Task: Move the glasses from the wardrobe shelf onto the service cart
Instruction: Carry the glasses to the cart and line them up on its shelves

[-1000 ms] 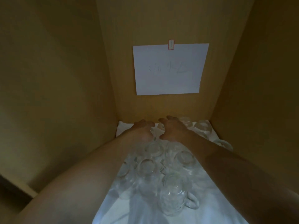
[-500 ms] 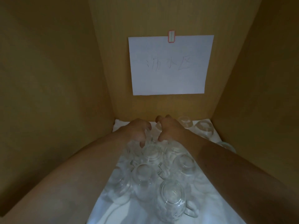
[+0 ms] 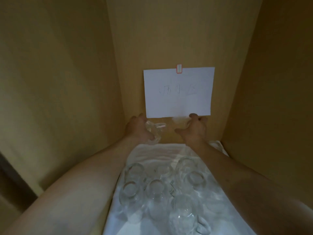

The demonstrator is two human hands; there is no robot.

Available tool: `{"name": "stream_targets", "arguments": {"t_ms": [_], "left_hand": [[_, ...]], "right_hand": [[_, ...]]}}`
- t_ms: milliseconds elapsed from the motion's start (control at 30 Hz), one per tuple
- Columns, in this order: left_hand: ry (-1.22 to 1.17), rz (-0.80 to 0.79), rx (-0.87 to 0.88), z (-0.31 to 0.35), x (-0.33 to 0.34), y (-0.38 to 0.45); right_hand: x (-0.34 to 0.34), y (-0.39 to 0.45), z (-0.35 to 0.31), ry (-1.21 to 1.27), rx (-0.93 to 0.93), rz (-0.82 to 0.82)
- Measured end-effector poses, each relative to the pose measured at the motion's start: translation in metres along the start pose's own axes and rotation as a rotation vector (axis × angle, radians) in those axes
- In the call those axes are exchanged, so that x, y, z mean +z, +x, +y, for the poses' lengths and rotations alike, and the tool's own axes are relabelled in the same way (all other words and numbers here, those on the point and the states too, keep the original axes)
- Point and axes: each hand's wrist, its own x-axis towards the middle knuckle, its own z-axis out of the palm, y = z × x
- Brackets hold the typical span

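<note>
Glasses stand upside down in a cluster on the white cloth in the lower middle of the frame, between my forearms, one with a handle nearest the bottom edge. Near the middle of the frame my left hand has its grip curled round one clear glass, lifted off the cloth and tilted. My right hand, just right of it, pinches a second glass between thumb and fingertips; it is blurred against the paper sheet taped to the back wall. Handwriting on the sheet is too faint to read.
</note>
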Motion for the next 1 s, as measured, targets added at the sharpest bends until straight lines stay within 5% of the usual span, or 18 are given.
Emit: {"name": "stream_targets", "arguments": {"t_ms": [200,433,667,867,1000], "left_hand": [[-0.722,0.191,-0.309,0.021,-0.015,-0.028],[-1.428,-0.11,-0.423,0.046,-0.035,-0.051],[-1.65,-0.315,-0.251,0.057,-0.057,-0.083],[-1.788,-0.453,-0.158,0.059,-0.053,-0.12],[-1.672,-0.49,-0.081,0.059,-0.047,-0.14]], "right_hand": [[-0.028,-0.022,-0.009,0.492,0.255,0.21],[-0.047,-0.041,-0.022,0.923,0.412,0.142],[-0.073,-0.064,-0.028,1.021,0.4,-0.114],[-0.091,-0.107,-0.029,1.036,0.369,-0.003],[-0.1,-0.135,-0.023,0.938,0.373,0.062]]}}
